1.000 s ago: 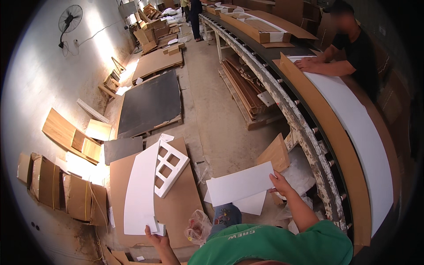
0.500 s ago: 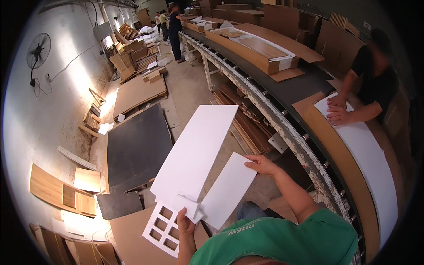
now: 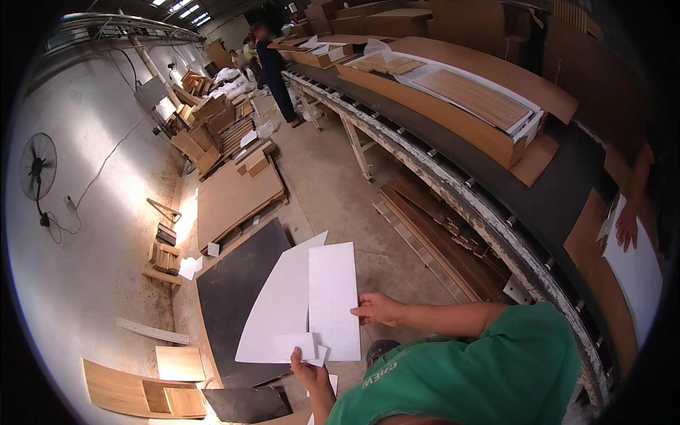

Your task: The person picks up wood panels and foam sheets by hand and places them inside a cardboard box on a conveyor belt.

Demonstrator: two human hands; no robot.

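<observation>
My left hand (image 3: 309,372) is closed on small white foam blocks (image 3: 295,346) at the lower end of a long white foam sheet (image 3: 278,304). My right hand (image 3: 379,309) pinches the right edge of a shorter white foam sheet (image 3: 333,297). This shorter sheet stands nearly upright in the picture, overlapping the long one's right side. Its lower left corner lies behind the small blocks. Whether my left fingers also grip the long sheet is hidden.
On my right runs a roller conveyor (image 3: 453,176) bearing an open carton (image 3: 432,113) of wooden panels. A co-worker's hand (image 3: 626,228) rests on a white sheet (image 3: 632,276). Dark boards (image 3: 439,237) lie beneath the conveyor. Left are a black sheet (image 3: 234,276) and a wall fan (image 3: 38,166).
The shorter sheet has swung upright against the long one, which has moved lower. The white piece with square openings is mostly out of sight. My view has shifted, leaving less of the co-worker visible.
</observation>
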